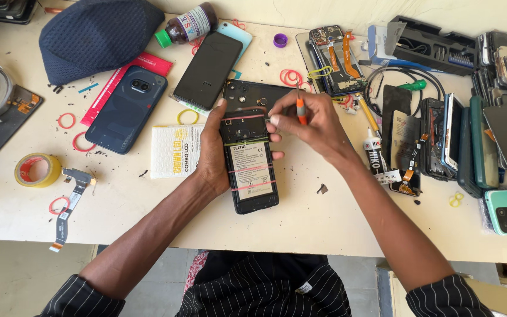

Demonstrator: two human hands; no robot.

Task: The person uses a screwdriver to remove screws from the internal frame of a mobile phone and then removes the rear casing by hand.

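Observation:
My left hand (211,154) grips an opened black phone (250,170) by its left edge; the back cover is off, the battery shows, and pink rubber bands wrap it. My right hand (312,120) holds a small orange-handled screwdriver (300,108) with its tip at the phone's upper right corner. The removed black back cover (252,94) lies just behind the phone on the white table (118,202).
A dark blue phone (127,108), a black phone (208,70) and a white box (174,149) lie left of my hands. Tape rolls (37,170), a flex cable (68,205) and rubber bands sit further left. Stacked phones (500,135), a glue tube (374,154) and a tool case (432,47) crowd the right.

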